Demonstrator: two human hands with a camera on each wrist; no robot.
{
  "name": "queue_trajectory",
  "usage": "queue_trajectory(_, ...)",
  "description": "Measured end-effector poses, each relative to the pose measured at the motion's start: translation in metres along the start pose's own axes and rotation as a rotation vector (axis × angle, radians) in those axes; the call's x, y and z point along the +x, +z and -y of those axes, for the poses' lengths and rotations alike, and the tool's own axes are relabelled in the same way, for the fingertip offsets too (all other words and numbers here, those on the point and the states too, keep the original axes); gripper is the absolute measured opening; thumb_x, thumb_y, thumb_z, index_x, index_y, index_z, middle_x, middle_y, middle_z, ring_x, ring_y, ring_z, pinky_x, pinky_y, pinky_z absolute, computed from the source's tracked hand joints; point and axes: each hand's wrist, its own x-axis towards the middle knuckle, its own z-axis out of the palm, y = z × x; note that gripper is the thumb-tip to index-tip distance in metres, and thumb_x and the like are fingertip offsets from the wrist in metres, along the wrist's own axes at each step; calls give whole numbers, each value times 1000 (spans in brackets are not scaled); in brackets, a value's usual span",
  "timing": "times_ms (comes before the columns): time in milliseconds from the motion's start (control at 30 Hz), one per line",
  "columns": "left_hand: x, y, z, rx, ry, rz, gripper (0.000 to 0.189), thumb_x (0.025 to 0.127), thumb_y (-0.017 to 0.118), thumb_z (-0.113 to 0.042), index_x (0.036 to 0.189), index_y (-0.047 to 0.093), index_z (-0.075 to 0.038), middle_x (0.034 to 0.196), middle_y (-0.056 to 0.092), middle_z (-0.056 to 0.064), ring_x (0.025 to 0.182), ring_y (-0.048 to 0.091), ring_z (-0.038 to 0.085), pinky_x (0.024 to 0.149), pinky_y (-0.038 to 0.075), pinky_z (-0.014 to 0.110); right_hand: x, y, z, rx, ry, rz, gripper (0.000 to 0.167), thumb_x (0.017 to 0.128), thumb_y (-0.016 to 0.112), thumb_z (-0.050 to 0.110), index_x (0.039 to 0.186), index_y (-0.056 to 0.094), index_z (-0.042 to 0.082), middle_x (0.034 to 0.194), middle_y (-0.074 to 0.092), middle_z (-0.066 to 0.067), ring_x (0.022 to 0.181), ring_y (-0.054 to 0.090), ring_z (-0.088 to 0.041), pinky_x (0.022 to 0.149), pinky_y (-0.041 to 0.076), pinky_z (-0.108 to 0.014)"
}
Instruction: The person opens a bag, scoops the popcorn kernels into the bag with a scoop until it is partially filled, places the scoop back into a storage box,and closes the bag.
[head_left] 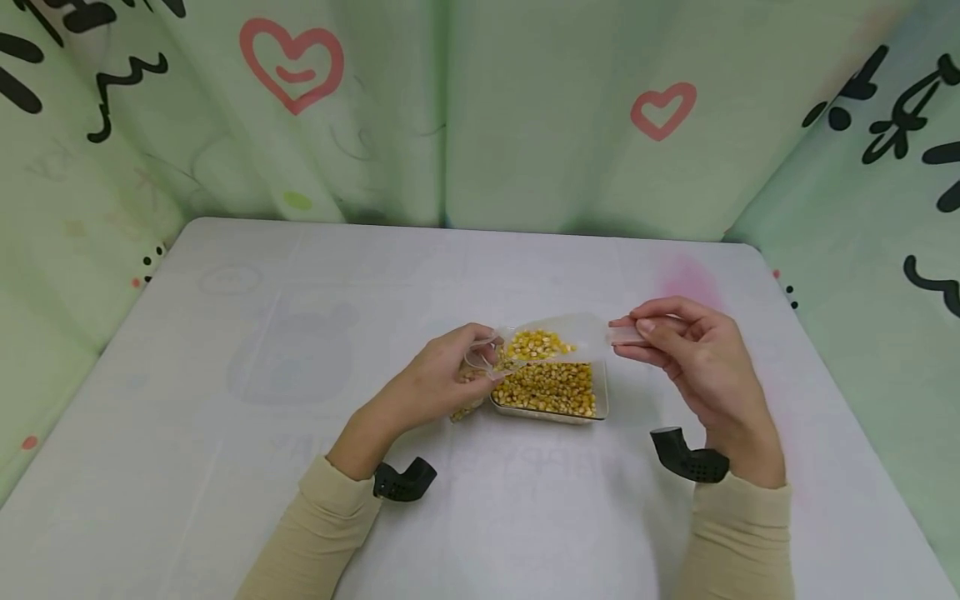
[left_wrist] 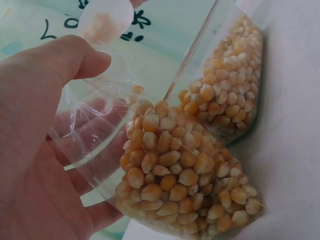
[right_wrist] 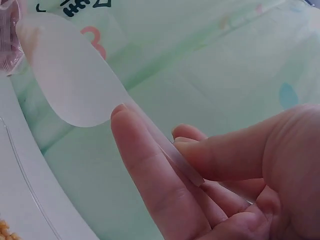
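In the head view a clear plastic bag [left_wrist: 170, 175] of yellow corn kernels leans by the left end of a clear rectangular container [head_left: 602, 390]. My left hand [head_left: 450, 367] grips the bag at its mouth, thumb on one side and fingers on the other. My right hand [head_left: 693, 358] pinches the handle of a translucent white scoop [right_wrist: 75, 75] between thumb and fingers. A heap of kernels [head_left: 536, 343] lies in the scoop, whose tip is at the bag's mouth, above the container. More kernels [head_left: 551, 387] fill much of the container.
A white-covered table [head_left: 225, 467] lies under everything. Pale green curtains [head_left: 517, 117] with red hearts and black marks hang behind and at both sides. Black wrist-worn cameras [head_left: 405, 480] sit on both forearms.
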Motion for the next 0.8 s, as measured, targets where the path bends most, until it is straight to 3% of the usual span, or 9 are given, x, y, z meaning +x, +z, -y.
queue_trajectory(367, 0, 0, -1, 33, -14, -12, 46, 92, 68, -19, 132, 52, -7, 114, 64, 3, 107, 65, 16, 86, 54, 32, -3, 26, 9, -236, -31, -69, 25, 94, 63, 1, 110, 57, -16, 101, 73, -17, 84, 75, -27, 82, 56, -39)
queue_trajectory(800, 0, 0, 1, 43, -22, -13, 44, 92, 68, -22, 131, 52, -10, 122, 63, 4, 108, 62, 16, 84, 53, 31, -9, 43, 18, -408, -92, -115, 16, 95, 60, 0, 106, 63, -11, 99, 73, -16, 79, 75, -26, 78, 57, -36)
